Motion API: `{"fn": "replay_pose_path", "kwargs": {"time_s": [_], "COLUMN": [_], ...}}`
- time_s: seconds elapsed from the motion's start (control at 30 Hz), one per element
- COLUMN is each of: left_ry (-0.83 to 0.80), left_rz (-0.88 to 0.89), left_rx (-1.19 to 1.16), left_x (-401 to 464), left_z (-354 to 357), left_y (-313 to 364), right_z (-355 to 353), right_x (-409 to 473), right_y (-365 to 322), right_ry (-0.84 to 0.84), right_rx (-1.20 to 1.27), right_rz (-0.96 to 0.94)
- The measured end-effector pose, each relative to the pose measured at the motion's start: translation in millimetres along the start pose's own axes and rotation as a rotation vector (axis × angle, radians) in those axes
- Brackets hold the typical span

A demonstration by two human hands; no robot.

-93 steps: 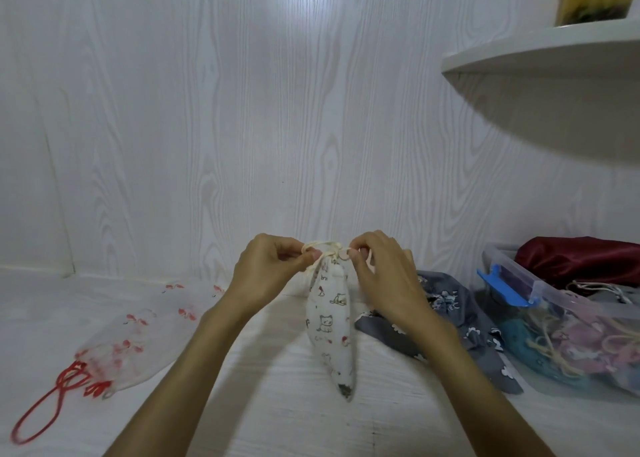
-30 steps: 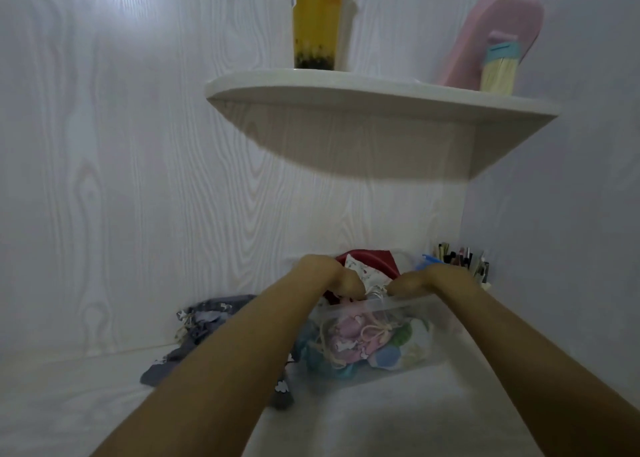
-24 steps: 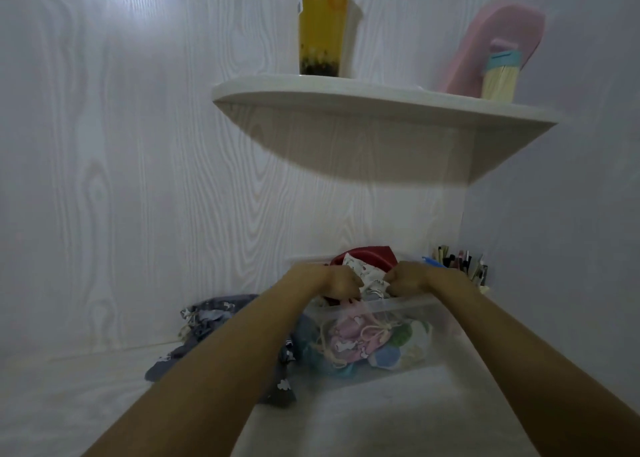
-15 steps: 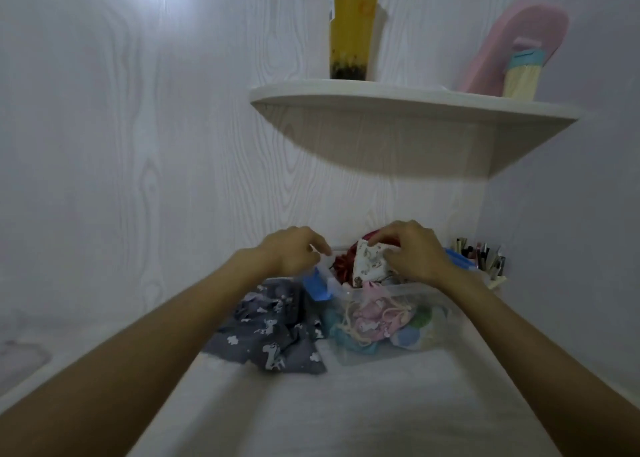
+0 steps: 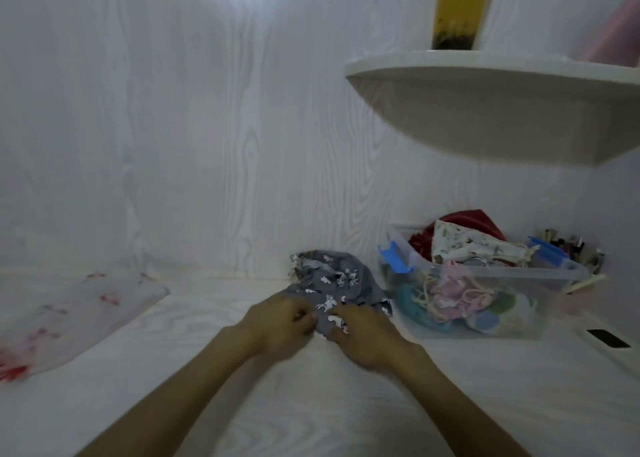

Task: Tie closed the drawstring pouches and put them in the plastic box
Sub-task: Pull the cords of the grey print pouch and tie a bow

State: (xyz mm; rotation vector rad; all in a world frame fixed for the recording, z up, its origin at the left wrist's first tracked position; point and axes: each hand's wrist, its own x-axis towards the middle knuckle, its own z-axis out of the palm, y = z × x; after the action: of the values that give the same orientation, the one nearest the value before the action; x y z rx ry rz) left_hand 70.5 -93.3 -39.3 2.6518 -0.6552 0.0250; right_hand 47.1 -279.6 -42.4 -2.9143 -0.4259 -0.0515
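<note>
Grey pouch: gripped at its near edge by left hand and right hand.
Plastic box: pouches were heaped inside.

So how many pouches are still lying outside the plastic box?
2. A grey pouch lies just left of the plastic box, with the left hand and right hand on it. A sheer red-print pouch lies far left. Others may be out of frame.

white woodgrain wall, curved shelf
</note>
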Motion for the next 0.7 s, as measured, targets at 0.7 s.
{"fn": "replay_pose_path", "kwargs": {"time_s": [0.7], "left_ry": [-0.044], "left_rz": [-0.493], "left_rx": [-0.077], "left_x": [-70.8], "left_z": [-46.4], "left_y": [-74.2], "right_z": [-19.5], "right_x": [26.2], "right_y": [-55.4], "right_ry": [-0.258], "right_rx": [-0.054], "right_rz": [-0.120]}}
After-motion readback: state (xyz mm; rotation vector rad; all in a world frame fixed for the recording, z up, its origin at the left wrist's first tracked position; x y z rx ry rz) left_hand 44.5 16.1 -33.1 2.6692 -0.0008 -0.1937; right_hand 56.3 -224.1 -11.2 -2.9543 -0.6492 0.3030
